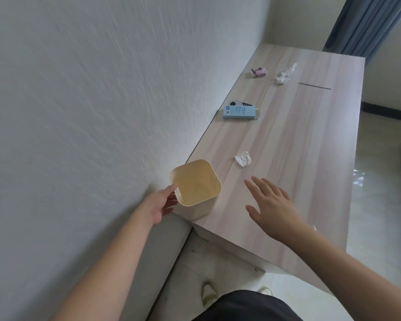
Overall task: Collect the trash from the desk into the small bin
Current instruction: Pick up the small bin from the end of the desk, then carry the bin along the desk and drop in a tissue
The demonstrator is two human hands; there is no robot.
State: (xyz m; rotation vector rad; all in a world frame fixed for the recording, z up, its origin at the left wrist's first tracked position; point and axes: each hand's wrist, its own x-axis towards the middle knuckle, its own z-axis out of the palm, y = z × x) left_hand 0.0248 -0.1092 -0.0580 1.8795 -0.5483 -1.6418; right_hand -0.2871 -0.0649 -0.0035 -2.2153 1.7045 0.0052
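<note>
A small cream bin (196, 200) stands at the near left corner of the wooden desk (299, 158), and nothing shows inside it. My left hand (162, 203) grips its left rim. My right hand (271, 202) hovers over the desk with fingers spread, holding nothing, a short way from a crumpled white tissue (243, 159). Farther along lie a light blue box (240, 112) by the wall, a small pink carton (259, 72), and a crumpled clear plastic wrapper (285, 74).
A white wall runs along the desk's left side. A dark round object (236, 103) sits behind the blue box. Blue curtains (366, 24) hang beyond the desk's far end. Shiny tiled floor (377, 205) lies to the right; my feet show below the desk's near edge.
</note>
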